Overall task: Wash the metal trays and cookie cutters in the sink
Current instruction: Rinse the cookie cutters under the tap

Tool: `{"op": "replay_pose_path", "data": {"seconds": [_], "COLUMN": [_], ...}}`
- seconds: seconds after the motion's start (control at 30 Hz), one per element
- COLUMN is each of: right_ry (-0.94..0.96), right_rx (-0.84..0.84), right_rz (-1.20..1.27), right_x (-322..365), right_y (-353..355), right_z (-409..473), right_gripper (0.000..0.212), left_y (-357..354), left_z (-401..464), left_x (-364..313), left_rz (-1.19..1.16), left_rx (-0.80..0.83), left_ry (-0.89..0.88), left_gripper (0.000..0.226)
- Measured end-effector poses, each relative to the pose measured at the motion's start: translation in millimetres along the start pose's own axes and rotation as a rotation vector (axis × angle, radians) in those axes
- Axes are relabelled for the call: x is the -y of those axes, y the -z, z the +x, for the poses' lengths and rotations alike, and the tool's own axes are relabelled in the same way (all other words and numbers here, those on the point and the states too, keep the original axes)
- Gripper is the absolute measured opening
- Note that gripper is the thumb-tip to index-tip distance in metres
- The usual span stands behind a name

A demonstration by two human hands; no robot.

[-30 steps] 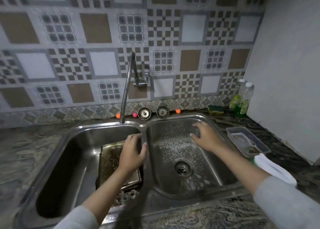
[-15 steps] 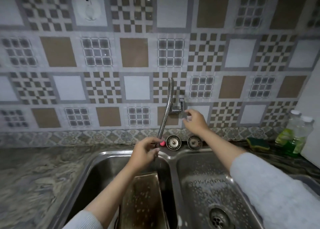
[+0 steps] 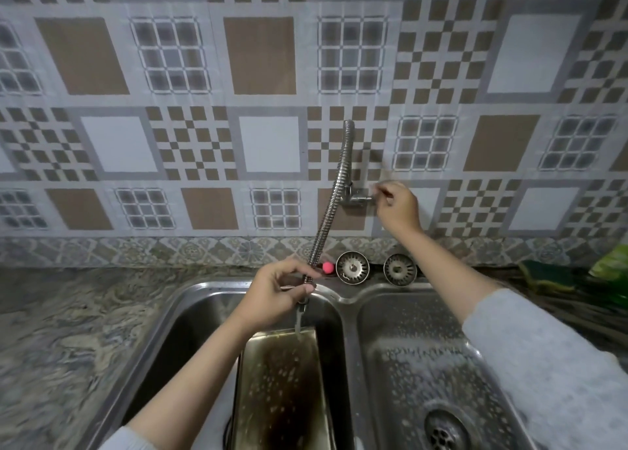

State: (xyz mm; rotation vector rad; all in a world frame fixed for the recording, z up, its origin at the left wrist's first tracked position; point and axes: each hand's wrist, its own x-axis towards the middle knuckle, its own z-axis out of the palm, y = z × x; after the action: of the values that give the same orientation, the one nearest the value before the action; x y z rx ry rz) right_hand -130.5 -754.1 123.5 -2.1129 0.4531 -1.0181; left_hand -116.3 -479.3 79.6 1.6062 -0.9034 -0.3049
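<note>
Water now streams from the ribbed hose (image 3: 334,191) (left hand (image 3: 277,293) gripping) onto the tray (image 3: 282,388).

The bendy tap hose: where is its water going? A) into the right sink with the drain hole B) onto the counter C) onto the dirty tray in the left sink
C: the left hand holds the hose tip over the tray in the left sink, and water falls onto it.
</note>
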Motion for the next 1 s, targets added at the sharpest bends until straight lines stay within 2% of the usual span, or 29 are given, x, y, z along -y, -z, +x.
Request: {"op": "replay_pose_path", "data": {"seconds": [0.1,0.23,0.3,0.37,0.43,0.53,0.63,0.73,0.8,0.87,1.0], "right_ry": [0.089,0.114,0.158,0.210,0.204,0.129,-0.009,-0.100,-0.052,0.086,0.304], "right_rx": [0.056,0.168,0.157,0.189,0.374,0.703,1.003,1.300,1.411,1.469,1.540], "right_rz": [-0.100,-0.251,-0.313,-0.276,-0.215,-0.207,-0.222,-0.291,-0.391,-0.479,-0.709], "right_x": [-8.3,-4.4,4.6,14.4,17.7,11.8,11.6,18.4,22.1,25.0,27.6], "right_y": [5.8,12.6,11.3,5.5,-3.9,-16.5,-26.9,-45.4,-59.4,-71.7,-92.1], "right_z": [-26.1,-48.9,-70.5,-107.4,-154.5,-225.8,-283.2,-324.7,-342.9,-354.0,-367.3], "right_gripper": [0.021,0.041,0.049,0.046,0.037,0.032,0.036,0.047,0.057,0.063,0.057], "left_y": [4.3,14.1,14.0,11.1,8.4,1.2,-3.1,-5.0,-6.1,-8.0,-9.3], "left_z": [4.2,8.7,7.2,2.6,-7.5,-35.7,-75.6,-115.0,-135.2,-147.8,-156.8], "left_x": [5.3,10.4,10.4,8.9,11.1,26.5,63.5,109.1,129.9,143.9,160.5], "left_rz": [0.013,0.055,0.065,0.056,0.046,0.034,0.132,0.247,0.248,0.278,0.326], "left_rx": [-0.018,-0.075,-0.082,-0.069,-0.059,-0.063,-0.036,0.094,0.179,0.224,0.265], "left_ry": [0.022,0.008,-0.004,0.000,-0.014,-0.013,0.118,0.326,0.453,0.534,0.649], "left_gripper": [0.020,0.028,0.027,0.032,0.042,0.038,0.038,0.040,0.042,0.042,0.043]}}
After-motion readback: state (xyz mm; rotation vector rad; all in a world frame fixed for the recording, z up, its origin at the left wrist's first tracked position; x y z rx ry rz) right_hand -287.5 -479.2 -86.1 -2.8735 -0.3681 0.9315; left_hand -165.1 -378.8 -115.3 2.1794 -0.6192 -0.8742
